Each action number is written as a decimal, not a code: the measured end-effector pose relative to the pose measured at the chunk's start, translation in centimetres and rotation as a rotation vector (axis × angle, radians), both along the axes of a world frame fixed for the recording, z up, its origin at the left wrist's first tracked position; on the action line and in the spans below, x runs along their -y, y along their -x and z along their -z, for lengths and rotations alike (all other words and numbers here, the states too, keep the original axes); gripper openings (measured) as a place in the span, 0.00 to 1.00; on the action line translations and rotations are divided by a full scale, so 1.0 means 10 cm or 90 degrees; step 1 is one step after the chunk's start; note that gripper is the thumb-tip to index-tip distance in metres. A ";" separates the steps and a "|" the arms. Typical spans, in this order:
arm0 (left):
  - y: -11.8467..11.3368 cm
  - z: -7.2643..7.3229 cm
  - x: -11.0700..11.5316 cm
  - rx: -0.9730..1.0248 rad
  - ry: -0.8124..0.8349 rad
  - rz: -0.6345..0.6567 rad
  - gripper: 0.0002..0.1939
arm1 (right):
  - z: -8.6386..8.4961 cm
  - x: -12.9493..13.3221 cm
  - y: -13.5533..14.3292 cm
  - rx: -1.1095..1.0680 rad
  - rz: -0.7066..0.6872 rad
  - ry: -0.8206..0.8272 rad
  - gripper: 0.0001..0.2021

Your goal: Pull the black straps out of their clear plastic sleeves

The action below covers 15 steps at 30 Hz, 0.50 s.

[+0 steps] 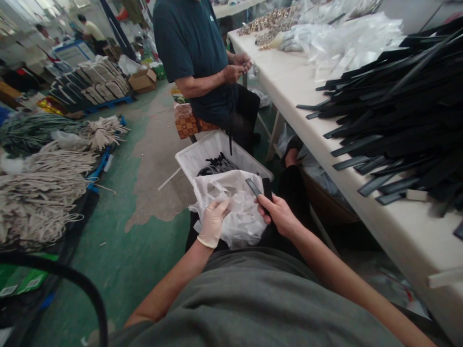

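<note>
Black strap (255,189) in R hand (273,212), over white plastic (246,224) near lap.
R fingers closed round strap; gloved L hand (214,219) at left, fingers narrow by plastic, can't tell if gripping. Loose R grip could prob. drop strap into plastic folds or white bin (186,164) on far side.

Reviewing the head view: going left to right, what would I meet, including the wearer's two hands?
Heap of pale cords → cardboard box → gloved left hand → right hand holding a dark strip → pile of black straps on the table.
</note>
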<state>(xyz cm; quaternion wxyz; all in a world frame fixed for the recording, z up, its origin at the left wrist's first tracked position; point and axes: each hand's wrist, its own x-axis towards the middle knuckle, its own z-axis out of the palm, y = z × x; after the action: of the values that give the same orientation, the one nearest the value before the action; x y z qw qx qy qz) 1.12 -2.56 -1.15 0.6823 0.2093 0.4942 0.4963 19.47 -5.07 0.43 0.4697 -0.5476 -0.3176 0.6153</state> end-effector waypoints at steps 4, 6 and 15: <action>-0.04 0.04 0.06 -0.078 -0.080 0.054 0.16 | 0.06 0.08 0.19 0.041 -0.046 0.024 0.19; -0.03 0.08 0.08 -0.110 -0.100 0.076 0.15 | 0.09 0.10 0.26 0.070 -0.064 0.023 0.16; -0.05 0.12 0.16 -0.067 -0.094 0.223 0.20 | 0.10 0.07 0.28 0.224 -0.071 -0.041 0.14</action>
<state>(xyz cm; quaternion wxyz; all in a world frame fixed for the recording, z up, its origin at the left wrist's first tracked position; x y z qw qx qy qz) 1.59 -4.11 -2.32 0.7144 0.3674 0.4473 0.3932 16.63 -5.79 -0.60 0.3896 -0.6130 -0.4442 0.5246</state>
